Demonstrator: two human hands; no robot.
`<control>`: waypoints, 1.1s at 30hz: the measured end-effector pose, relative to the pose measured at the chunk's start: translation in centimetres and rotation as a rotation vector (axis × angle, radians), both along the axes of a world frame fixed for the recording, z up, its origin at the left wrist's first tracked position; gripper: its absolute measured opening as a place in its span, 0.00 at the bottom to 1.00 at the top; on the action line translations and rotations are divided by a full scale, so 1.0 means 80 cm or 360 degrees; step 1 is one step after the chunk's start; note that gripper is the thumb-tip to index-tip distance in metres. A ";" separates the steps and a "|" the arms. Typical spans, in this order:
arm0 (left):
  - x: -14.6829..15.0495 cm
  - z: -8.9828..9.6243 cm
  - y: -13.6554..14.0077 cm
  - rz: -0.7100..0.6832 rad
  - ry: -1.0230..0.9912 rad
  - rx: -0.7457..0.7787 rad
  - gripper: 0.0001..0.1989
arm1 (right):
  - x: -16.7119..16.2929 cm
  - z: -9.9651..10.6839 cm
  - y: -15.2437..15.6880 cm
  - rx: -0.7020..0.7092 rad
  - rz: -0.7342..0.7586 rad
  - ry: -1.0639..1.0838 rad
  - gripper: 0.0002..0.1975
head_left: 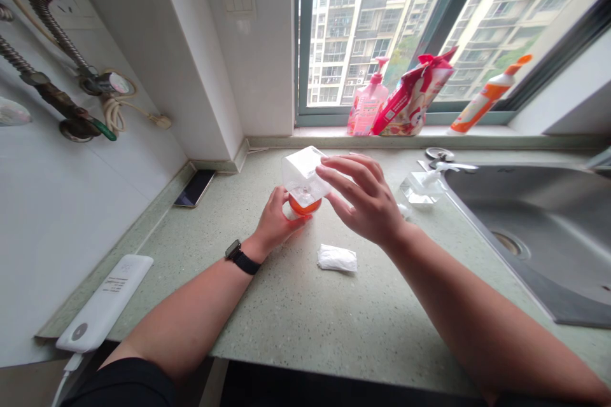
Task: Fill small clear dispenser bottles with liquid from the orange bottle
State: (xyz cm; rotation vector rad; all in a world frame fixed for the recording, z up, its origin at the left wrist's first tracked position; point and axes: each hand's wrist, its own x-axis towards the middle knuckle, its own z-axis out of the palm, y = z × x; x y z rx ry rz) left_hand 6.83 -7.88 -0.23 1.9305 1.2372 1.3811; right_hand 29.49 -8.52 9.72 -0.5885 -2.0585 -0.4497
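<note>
Two hands meet over the worktop point(267, 305). Left hand point(279, 219) curled around an orange vessel point(305, 205), gripping it near the middle of the surface, beyond a folded white tissue point(337, 259). Directly above the vessel: a translucent square container point(305, 175), tilted, a broad pale face turned up, a small clear detail at its lower corner. Its contents, and whether it joins or merely overlaps the vessel, cannot be told. Vessel: glossy, rounded, saturated orange; whether the colour is of wall or contents is unclear. Right hand point(365, 200) open, fingers extended, tips at the container's right edge; pressure not determinable. Beside the sink point(534, 235), a clear block-shaped dispenser point(422, 189) with white pump. Sill: pink pump bottle point(367, 105), red-and-pink bag point(413, 98), orange-and-white squeeze bottle point(487, 98), leaning. Contents of these not visible.
</note>
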 end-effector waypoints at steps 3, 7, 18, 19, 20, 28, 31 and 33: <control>0.000 0.000 0.000 0.0019 0.0018 0.0006 0.29 | 0.000 0.000 0.000 -0.0006 -0.0002 -0.0002 0.46; -0.001 0.000 0.000 0.0012 0.0010 0.0017 0.29 | 0.001 0.000 -0.001 -0.0028 -0.0002 -0.0008 0.47; -0.001 -0.004 0.002 0.0009 -0.0003 0.0034 0.29 | 0.000 0.001 -0.002 -0.0003 0.0024 -0.0006 0.46; -0.001 -0.004 0.002 0.0008 -0.0006 0.0040 0.29 | 0.000 0.001 -0.002 0.0000 0.0027 -0.0006 0.46; -0.001 -0.004 0.003 0.0007 -0.0007 0.0044 0.29 | 0.001 0.001 -0.002 0.0001 0.0030 -0.0006 0.46; -0.001 0.002 0.003 -0.0108 -0.0020 0.0105 0.30 | 0.002 -0.004 0.004 -0.0110 -0.0033 0.0061 0.44; -0.001 0.003 0.003 -0.0146 -0.0007 0.0112 0.32 | 0.005 -0.006 0.008 -0.0193 -0.0073 0.0114 0.41; -0.001 0.003 0.003 -0.0165 0.0000 0.0098 0.33 | 0.008 -0.008 0.012 -0.0278 -0.0102 0.0148 0.40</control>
